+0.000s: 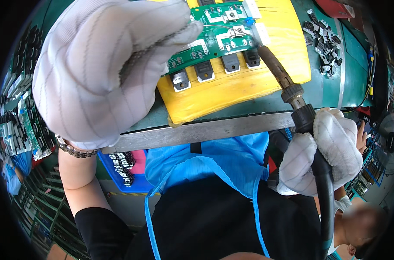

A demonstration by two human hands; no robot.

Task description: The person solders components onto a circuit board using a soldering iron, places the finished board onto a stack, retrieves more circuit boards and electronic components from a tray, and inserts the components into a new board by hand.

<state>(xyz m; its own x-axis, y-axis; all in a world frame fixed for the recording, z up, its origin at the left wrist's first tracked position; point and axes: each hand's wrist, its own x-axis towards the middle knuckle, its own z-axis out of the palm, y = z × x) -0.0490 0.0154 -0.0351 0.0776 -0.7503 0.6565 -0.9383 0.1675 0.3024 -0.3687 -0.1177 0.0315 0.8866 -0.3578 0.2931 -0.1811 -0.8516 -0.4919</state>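
A green circuit board lies on a yellow pad, with several black flat components along its near edge. My right hand, in a white glove, is closed around a soldering iron. The iron's tip touches or nearly touches the board's right end, beside a white connector. Above the board's left part, my gloved left hand pinches a thin solder wire between thumb and finger. The wire reaches right toward the iron's tip. My left hand hides the board's left end.
Loose small components lie heaped on the green table at right. A metal edge runs along the table's front. Below it sits a blue bin of parts. Racked boards stand left. Another person is at lower right.
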